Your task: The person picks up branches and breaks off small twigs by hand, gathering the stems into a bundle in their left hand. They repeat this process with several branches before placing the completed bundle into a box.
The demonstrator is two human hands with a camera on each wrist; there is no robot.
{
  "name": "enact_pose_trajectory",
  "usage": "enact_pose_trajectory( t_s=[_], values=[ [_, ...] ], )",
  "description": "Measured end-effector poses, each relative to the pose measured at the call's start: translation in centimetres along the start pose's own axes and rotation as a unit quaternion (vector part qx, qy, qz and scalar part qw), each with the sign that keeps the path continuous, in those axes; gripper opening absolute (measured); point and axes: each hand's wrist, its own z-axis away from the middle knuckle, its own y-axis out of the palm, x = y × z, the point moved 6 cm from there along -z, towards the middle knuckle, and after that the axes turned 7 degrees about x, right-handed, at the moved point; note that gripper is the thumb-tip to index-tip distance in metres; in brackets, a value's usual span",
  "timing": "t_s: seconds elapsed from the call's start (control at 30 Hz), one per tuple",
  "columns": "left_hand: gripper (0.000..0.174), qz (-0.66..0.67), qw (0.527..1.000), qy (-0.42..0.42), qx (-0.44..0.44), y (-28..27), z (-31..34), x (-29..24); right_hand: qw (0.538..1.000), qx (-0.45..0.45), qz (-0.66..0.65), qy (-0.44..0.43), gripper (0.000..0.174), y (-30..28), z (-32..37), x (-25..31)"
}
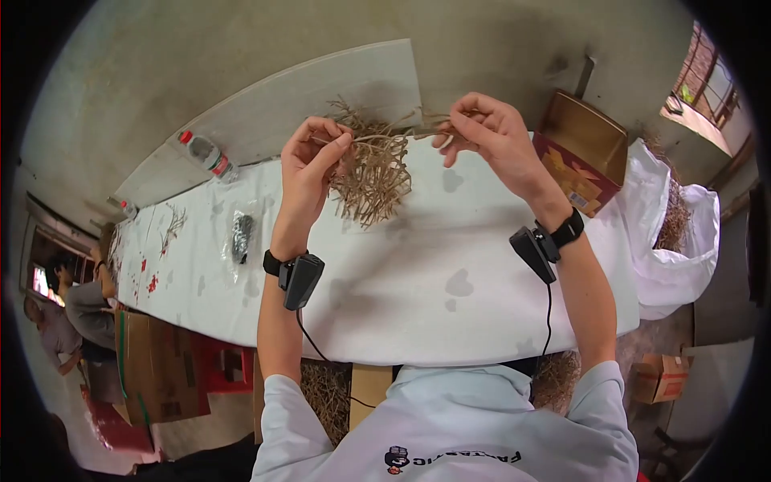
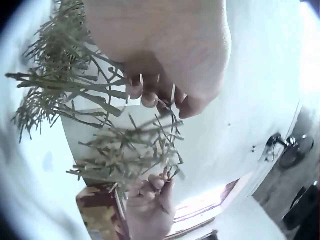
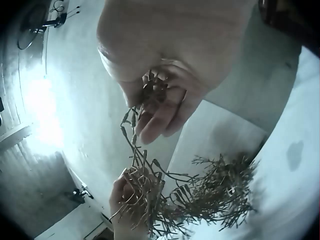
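Note:
A bunch of dry, pale brown branching twigs [image 1: 373,185] hangs over the white-covered table, below and between the two hands. My left hand [image 1: 313,157] pinches a stem of it between thumb and fingers. To the right, my right hand [image 1: 491,140] pinches a few thin twigs [image 1: 434,122] that reach toward the bunch. In the right wrist view, knobbly stems [image 3: 134,135] run from the right hand's fingers toward the left hand. The left wrist view shows forked stem ends [image 2: 85,90] beside the left fingers. Part of what lies inside each grip is hidden by the fingers.
On the table [image 1: 401,297] lie a red-capped bottle [image 1: 213,157], a clear bag with something black [image 1: 241,238] and red bits [image 1: 152,281]. A red-brown box [image 1: 582,153] and a white sack of twigs [image 1: 691,249] stand right. People [image 1: 88,309] are at the far left.

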Motion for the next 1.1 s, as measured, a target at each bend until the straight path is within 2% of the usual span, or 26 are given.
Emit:
enact_pose_trajectory(
  t_s=[0.03,0.13,0.17,0.27,0.3,0.33,0.4,0.43,0.47,0.5,0.53,0.57,0.6,0.63,0.67,0.73,0.77,0.83,0.87,0.93,1.1],
  values=[
    [0.009,0.003,1.000,0.000,0.007,0.7,-0.4,0.0,1.000,-0.006,0.004,-0.002,0.019,-0.9,0.6,0.1],
    [0.011,-0.171,0.982,0.031,0.078,4.8,-1.0,-0.3,0.994,-0.092,0.023,0.050,0.017,-4.9,3.3,-1.6],
    [0.011,-0.166,0.982,0.031,0.086,5.9,-1.3,-0.2,0.993,-0.101,0.026,0.050,0.017,-5.9,4.3,-1.8],
    [0.015,-0.279,0.933,0.120,0.193,10.4,-1.2,-1.2,0.978,-0.174,0.046,0.106,0.014,-8.6,7.4,-2.4],
    [0.015,-0.276,0.933,0.121,0.196,11.4,-1.2,-1.7,0.977,-0.178,0.048,0.106,0.014,-9.0,8.2,-2.3],
    [0.018,-0.275,0.922,0.151,0.227,12.9,-1.0,-2.6,0.963,-0.189,0.151,0.116,0.013,-9.1,9.2,-1.5],
    [0.025,-0.268,0.896,0.206,0.288,15.4,-0.4,-3.3,0.904,-0.203,0.349,0.140,0.014,-8.5,11.3,0.2],
    [0.025,-0.263,0.897,0.203,0.292,16.1,-0.5,-2.9,0.903,-0.208,0.348,0.145,0.014,-7.7,11.6,0.8],
    [0.024,-0.200,0.920,0.177,0.287,16.6,-0.8,-2.3,0.910,-0.257,0.324,-0.010,0.019,-6.3,11.7,3.2],
    [0.023,-0.137,0.938,0.151,0.279,16.9,-1.0,-1.7,0.893,-0.298,0.294,-0.165,0.025,-5.2,12.5,5.7],
    [0.022,-0.073,0.952,0.125,0.270,17.1,-1.3,-1.3,0.892,-0.301,0.296,-0.163,0.025,-4.8,13.0,6.9],
    [0.022,-0.070,0.952,0.124,0.272,17.2,-1.3,-0.8,0.890,-0.275,0.302,-0.201,0.029,-3.8,13.4,8.5],
    [0.024,-0.052,0.958,0.069,0.273,17.0,-1.5,0.6,0.887,-0.248,0.308,-0.239,0.033,-3.1,13.7,9.7],
    [0.025,-0.035,0.961,0.014,0.274,16.8,-1.6,2.0,0.886,-0.250,0.309,-0.237,0.033,-3.1,13.9,10.3],
    [0.026,-0.019,0.960,-0.041,0.275,16.7,-1.7,3.1,0.856,-0.197,0.411,-0.244,0.034,-2.1,13.8,11.1],
    [0.027,-0.031,0.958,-0.052,0.281,16.5,-1.7,3.8,0.763,-0.080,0.593,-0.245,0.037,-0.1,13.6,11.0],
    [0.027,-0.045,0.956,-0.060,0.283,16.4,-1.8,4.1,0.763,-0.081,0.593,-0.243,0.037,0.3,13.5,10.8],
    [0.028,-0.057,0.954,-0.071,0.285,15.9,-1.9,4.7,0.767,0.005,0.632,-0.112,0.035,1.6,12.5,8.0],
    [0.028,-0.056,0.953,-0.051,0.292,15.8,-2.0,4.7,0.768,0.005,0.631,-0.109,0.035,1.2,12.6,7.2],
    [0.028,-0.057,0.950,-0.008,0.306,15.7,-2.1,4.5,0.829,0.024,0.555,0.057,0.041,-1.0,12.3,3.1],
    [0.023,-0.030,0.955,-0.080,0.285,15.0,-1.9,4.7,0.849,0.096,0.500,0.143,0.044,-1.5,11.9,-0.8]
  ],
)
